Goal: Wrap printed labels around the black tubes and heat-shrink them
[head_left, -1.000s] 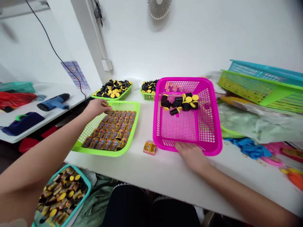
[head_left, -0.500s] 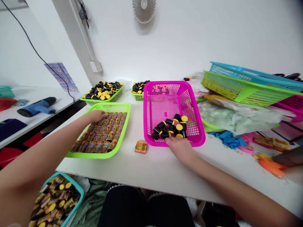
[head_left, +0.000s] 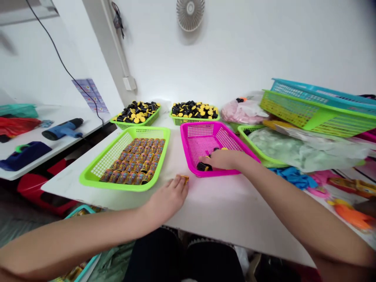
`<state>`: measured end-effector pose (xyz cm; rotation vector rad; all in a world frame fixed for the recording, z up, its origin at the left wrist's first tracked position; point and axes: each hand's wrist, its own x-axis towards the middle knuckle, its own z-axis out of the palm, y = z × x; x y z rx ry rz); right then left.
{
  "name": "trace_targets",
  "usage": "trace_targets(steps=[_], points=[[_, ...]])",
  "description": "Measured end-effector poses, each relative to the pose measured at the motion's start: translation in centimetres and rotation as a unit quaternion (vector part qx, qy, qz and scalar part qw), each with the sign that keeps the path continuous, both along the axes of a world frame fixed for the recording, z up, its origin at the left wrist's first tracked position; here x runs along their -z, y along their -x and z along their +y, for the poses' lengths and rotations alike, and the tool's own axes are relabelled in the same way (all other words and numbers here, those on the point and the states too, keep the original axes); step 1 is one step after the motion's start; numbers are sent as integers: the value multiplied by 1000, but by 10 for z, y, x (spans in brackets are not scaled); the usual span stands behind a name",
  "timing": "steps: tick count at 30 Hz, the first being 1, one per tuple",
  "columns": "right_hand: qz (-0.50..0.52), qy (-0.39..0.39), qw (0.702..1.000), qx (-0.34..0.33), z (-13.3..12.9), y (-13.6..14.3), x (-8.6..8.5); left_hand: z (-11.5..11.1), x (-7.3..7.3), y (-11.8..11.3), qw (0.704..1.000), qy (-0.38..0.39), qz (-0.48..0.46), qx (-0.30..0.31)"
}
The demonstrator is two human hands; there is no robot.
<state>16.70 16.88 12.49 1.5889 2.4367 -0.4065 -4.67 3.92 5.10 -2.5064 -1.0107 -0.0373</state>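
Note:
My left hand [head_left: 169, 197] rests on the white table with its fingers pressed together over a small stack of yellow printed labels [head_left: 185, 179], mostly covered by the fingertips. Inside the front of the pink basket [head_left: 192, 166], my right hand [head_left: 225, 158] is closed around a small black canister [head_left: 203, 166]; its other fingers are hidden behind the hand. More black canisters with yellow caps lie partly concealed under it. On the left, a lime green basket [head_left: 91, 181] holds rows of canisters wrapped in printed labels [head_left: 133, 162], lying side by side.
Two green baskets of black and yellow canisters [head_left: 138, 113] [head_left: 194, 110] stand along the wall. At right are stacked baskets [head_left: 317, 111], plastic bags [head_left: 273, 147] and deflated balloons [head_left: 293, 178]. A blue heat gun [head_left: 63, 129] lies on the left-hand table. Below is a turquoise basket [head_left: 85, 270].
My left hand has left the green basket and come down right onto the label stack. My right hand has reached deeper over the canisters. The pink basket now sits lower, and the view has shifted.

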Motion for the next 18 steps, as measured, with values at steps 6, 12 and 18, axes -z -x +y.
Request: trace_targets(steps=[6,12,18], points=[[36,173,984,15,23,36,9,16,26,0,998,41,33,-34],[27,242,969,29,29,31,21,18,28,9,998,58,4,-13],[97,147,984,-35,21,22,18,17,10,15,980,169,-96,-52]])
